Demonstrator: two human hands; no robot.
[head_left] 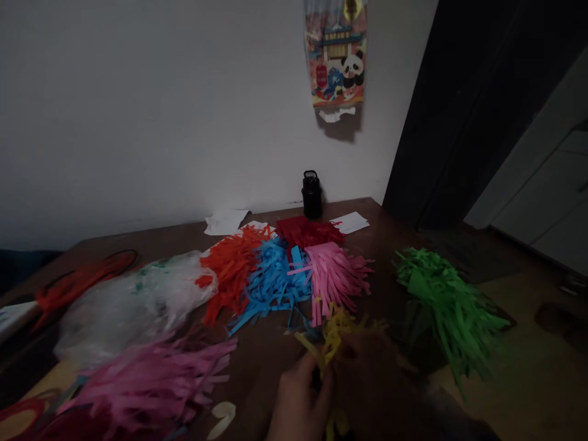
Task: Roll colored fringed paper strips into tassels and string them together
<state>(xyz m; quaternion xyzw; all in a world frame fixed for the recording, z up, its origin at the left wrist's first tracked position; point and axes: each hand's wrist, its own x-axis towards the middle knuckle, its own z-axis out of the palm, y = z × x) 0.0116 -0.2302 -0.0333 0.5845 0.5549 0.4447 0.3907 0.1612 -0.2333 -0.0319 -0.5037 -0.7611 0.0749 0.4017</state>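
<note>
My left hand (298, 398) comes up from the bottom edge, its thumb and fingers pinched on a bunch of yellow paper fringe (339, 327). Loose yellow strips stick out above the fingers, and more show below them. To its right, a dark, blurred shape (376, 367) seems to be my right hand, close against the yellow fringe. Its fingers are lost in shadow and motion. Just beyond the hands lies a pink fringe bundle (337, 272), with a blue one (275, 275) beside it. Farther left is an orange bundle (234, 263), and a dark red one (305, 231) lies behind.
A green fringe bundle (445, 300) lies near the table's right edge. On the left are a clear plastic bag (124, 306), a second pink bundle (156, 380) and orange cord-like material (87, 278). A black bottle (312, 197) stands by the wall, under a hanging panda-print pack (337, 55).
</note>
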